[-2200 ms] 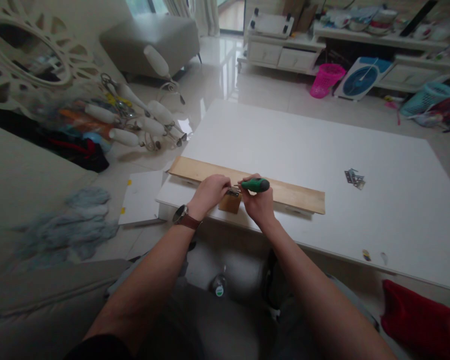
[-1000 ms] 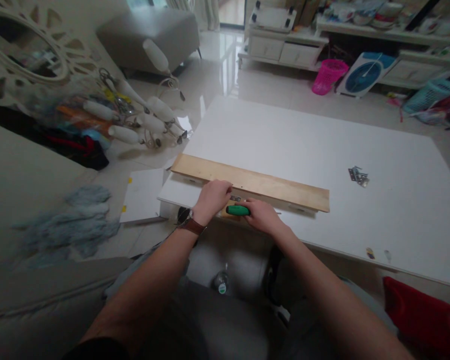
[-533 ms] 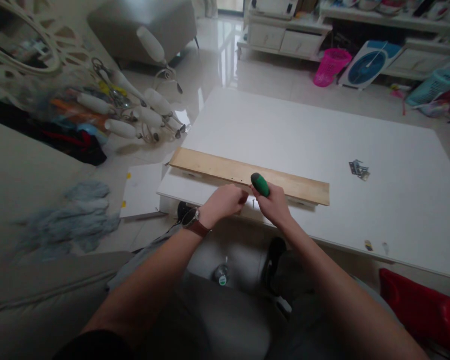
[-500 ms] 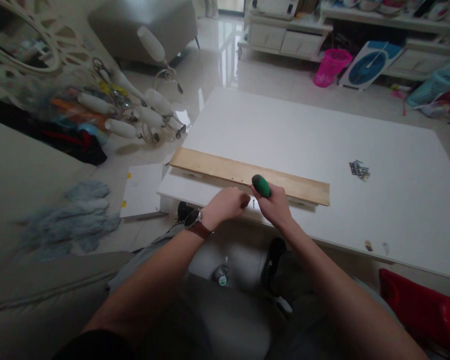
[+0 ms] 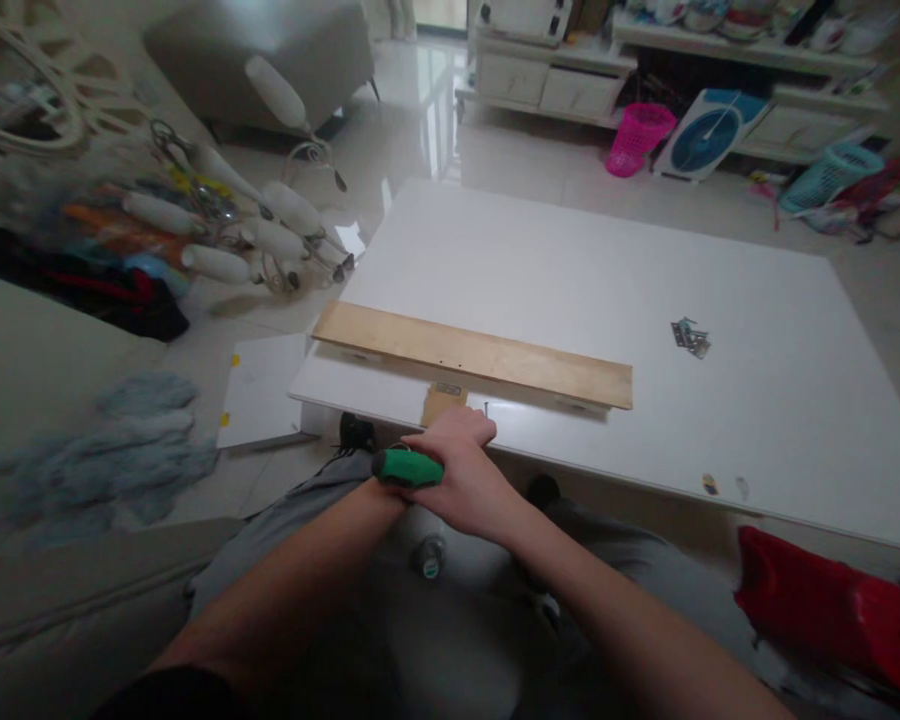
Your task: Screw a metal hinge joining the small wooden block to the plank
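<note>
My right hand [image 5: 474,492] is closed around a green-handled screwdriver [image 5: 407,467], which lies across my left wrist just in front of the table's near edge. My left hand [image 5: 459,425] is mostly covered by the right; only its curled knuckles show at the edge. Just beyond them a small wooden block [image 5: 440,403] with a metal hinge plate lies on the white table [image 5: 570,260], against a long wooden plank [image 5: 472,355]. A thin screw stands beside the block.
A small pile of metal hinges [image 5: 690,337] lies at the table's right. A chandelier with white lamps [image 5: 255,230] and a white panel [image 5: 262,390] are on the floor at left. A red object [image 5: 817,610] sits at lower right, a bottle [image 5: 429,560] between my knees.
Both hands have drawn back from the block and plank to the table's near edge. The screwdriver went from upright over the block to lying sideways over my left wrist. The block now lies uncovered.
</note>
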Available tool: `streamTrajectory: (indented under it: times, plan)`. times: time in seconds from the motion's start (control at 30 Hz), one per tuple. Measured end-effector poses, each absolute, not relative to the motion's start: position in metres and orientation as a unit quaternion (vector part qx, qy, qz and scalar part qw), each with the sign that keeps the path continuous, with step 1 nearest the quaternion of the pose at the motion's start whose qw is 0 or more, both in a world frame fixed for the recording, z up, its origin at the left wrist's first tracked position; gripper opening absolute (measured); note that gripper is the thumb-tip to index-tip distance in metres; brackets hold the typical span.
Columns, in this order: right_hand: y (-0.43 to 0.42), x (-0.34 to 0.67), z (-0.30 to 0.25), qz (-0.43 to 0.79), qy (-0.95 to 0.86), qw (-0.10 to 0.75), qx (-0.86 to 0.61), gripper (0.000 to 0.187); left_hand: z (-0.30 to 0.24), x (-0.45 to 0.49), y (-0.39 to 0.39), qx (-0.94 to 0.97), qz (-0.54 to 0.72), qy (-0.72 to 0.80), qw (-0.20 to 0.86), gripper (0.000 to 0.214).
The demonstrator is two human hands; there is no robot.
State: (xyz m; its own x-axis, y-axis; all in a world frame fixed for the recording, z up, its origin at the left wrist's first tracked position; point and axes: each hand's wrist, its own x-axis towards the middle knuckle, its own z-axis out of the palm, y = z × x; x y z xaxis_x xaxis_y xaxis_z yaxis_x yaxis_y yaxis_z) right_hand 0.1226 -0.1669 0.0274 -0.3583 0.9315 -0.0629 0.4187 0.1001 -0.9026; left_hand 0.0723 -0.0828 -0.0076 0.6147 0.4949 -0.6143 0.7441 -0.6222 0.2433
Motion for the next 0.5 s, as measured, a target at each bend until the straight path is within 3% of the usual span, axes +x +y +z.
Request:
streamTrajectory:
  times: [0.13,0.27,0.5]
  plan:
    - [-0.165,0.123,0.029,0.523,-0.644,0.296,-0.473,0.029,-0.002,0.071,-0.082,0.886,-0.216,0.338,0.232,0.024]
    - [-0.166,0.127,0.028,0.514,-0.633,0.307,-0.49,0.035,-0.012,0.072,-0.078,0.891,-0.13,0.378,0.215,0.023]
    - [-0.163,0.138,0.015,0.525,-0.609,0.3,-0.514,0.024,-0.029,0.091,-0.077,0.881,-0.085,0.424,0.189,0.03]
